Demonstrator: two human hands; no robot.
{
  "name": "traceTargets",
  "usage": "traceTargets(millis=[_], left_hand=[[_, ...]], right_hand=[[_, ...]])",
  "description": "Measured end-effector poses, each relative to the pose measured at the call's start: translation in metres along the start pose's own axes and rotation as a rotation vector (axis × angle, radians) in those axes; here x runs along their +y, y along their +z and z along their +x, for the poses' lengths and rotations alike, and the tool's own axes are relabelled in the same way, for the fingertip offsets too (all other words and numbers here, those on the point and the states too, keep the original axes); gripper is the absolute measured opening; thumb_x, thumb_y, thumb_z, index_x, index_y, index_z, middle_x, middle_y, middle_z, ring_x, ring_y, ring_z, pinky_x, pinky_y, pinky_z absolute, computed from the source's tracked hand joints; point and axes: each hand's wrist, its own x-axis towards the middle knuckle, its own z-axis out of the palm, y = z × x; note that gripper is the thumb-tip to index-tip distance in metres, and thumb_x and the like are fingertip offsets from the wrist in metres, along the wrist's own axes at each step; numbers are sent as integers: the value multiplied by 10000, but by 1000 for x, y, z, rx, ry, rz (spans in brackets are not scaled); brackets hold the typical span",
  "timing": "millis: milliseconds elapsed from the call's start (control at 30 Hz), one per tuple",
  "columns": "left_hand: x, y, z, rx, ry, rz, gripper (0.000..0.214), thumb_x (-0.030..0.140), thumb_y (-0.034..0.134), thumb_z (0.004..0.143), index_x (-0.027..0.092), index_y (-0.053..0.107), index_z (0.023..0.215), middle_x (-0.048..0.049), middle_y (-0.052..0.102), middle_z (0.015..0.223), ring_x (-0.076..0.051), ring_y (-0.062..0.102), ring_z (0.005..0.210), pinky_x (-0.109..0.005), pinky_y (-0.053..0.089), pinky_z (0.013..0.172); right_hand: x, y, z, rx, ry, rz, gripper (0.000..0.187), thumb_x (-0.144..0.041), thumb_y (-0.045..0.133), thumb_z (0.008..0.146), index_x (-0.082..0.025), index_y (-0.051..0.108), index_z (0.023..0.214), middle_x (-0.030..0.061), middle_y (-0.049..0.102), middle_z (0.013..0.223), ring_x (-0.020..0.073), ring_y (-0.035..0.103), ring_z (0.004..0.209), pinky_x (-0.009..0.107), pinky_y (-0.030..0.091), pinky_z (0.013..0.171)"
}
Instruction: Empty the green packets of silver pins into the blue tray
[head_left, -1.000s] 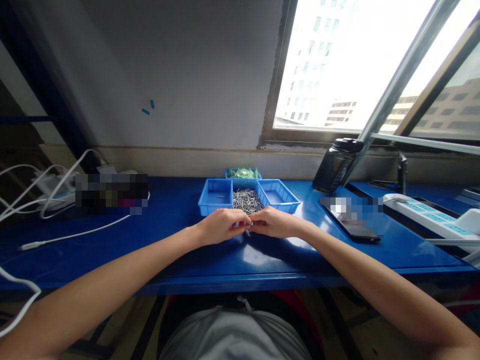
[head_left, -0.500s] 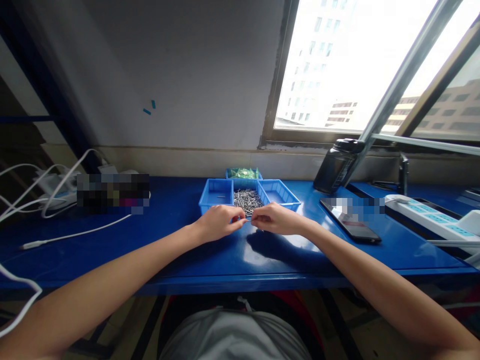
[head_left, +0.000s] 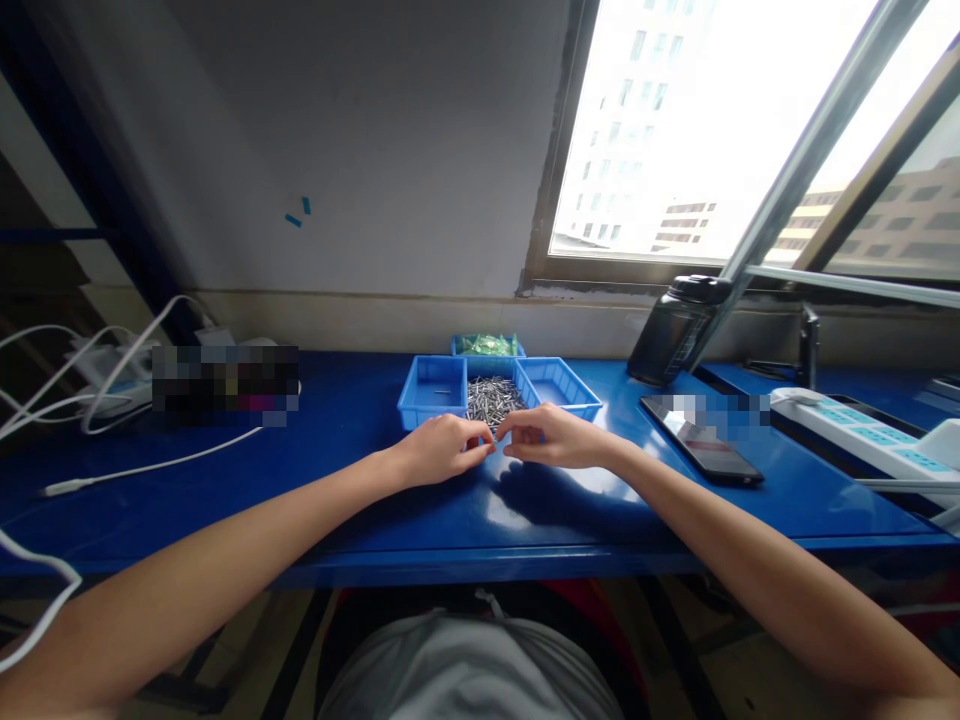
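Over the front of a heap of small, thin metal pieces (head_left: 493, 395), my two hands almost meet at the fingertips. My left hand (head_left: 442, 448) is closed in a pinch of thumb and forefinger; what lies in it is too small to make out. Close by on the right, my right hand (head_left: 559, 437) has its thumb and curved forefinger apart, with no object visible between them. A blue bin (head_left: 433, 408) with one thin piece inside stands beyond my left hand. Behind my right hand is another blue bin (head_left: 574, 400).
Behind the heap, a blue bin holds green plastic packets (head_left: 487, 345). To the right are a black bottle (head_left: 671, 330), a phone (head_left: 701, 440) and a white power strip (head_left: 862, 430). White cables (head_left: 172, 460) lie at left on the blue table (head_left: 360, 540).
The fingertips of my right hand have parted from their pinch and the forefinger has lifted a little. My left hand stays in almost the same place.
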Motion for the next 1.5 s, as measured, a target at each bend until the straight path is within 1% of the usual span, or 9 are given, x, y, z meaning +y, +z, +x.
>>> traceTargets(millis=[333,567,633,767,867,1133,1267,1367,1500], left_hand=[[-2,1,0,-5,-4,-15,228,332,473,853,181,642,870,-2,632,695,-106,537,582,-188,349,519],[-2,1,1,-8,0,-11,226,333,472,852,183,641,856,4,619,673,-102,534,576,-186,346,515],[-2,1,1,-8,-4,0,221,329,473,849,185,641,850,4,618,673,-102,532,574,-188,345,518],[-2,2,1,-16,-5,51,206,310,470,845,191,638,826,9,616,661,-105,533,572,-194,340,524],[-2,2,1,-16,6,116,193,299,477,840,191,633,809,10,617,654,-111,541,572,-203,338,535],[-1,4,1,-29,74,316,187,292,466,853,195,626,848,-5,658,716,-158,609,648,-229,352,553],[0,4,0,-44,143,395,170,258,465,852,168,597,793,-18,662,750,-164,623,680,-223,346,529],[1,5,0,-34,161,407,175,256,460,854,164,581,767,-14,656,734,-157,620,665,-220,336,518],[-2,3,0,13,136,370,179,279,465,862,173,590,791,-2,649,716,-141,602,644,-215,342,543]], right_hand=[[-2,0,-1,-16,1,15,229,-218,535,804,-139,605,1007,-13,582,638,84,511,551,192,410,549],[-3,0,0,-24,-2,2,228,-246,528,816,-138,606,1002,-9,584,639,83,508,544,190,398,537],[-2,1,0,-12,-7,-16,228,-272,529,825,-137,608,991,-12,576,623,77,489,529,187,385,527],[0,4,2,64,-3,-107,255,-356,522,844,-137,628,920,-30,509,554,67,398,485,181,327,481],[-1,7,2,77,-10,-150,262,-363,504,858,-136,635,872,-28,494,536,66,371,475,181,309,473],[-5,8,3,77,-1,-211,237,-306,477,875,-142,647,869,3,569,577,72,432,480,183,315,489],[-5,9,3,68,-2,-238,224,-296,475,872,-151,646,877,14,603,615,83,467,505,190,330,508],[-4,8,3,42,-19,-248,202,-270,473,869,-155,639,871,25,629,668,90,492,530,196,344,526],[-3,7,2,36,-11,-263,198,-261,467,869,-156,635,868,22,629,665,86,494,520,194,341,516]])
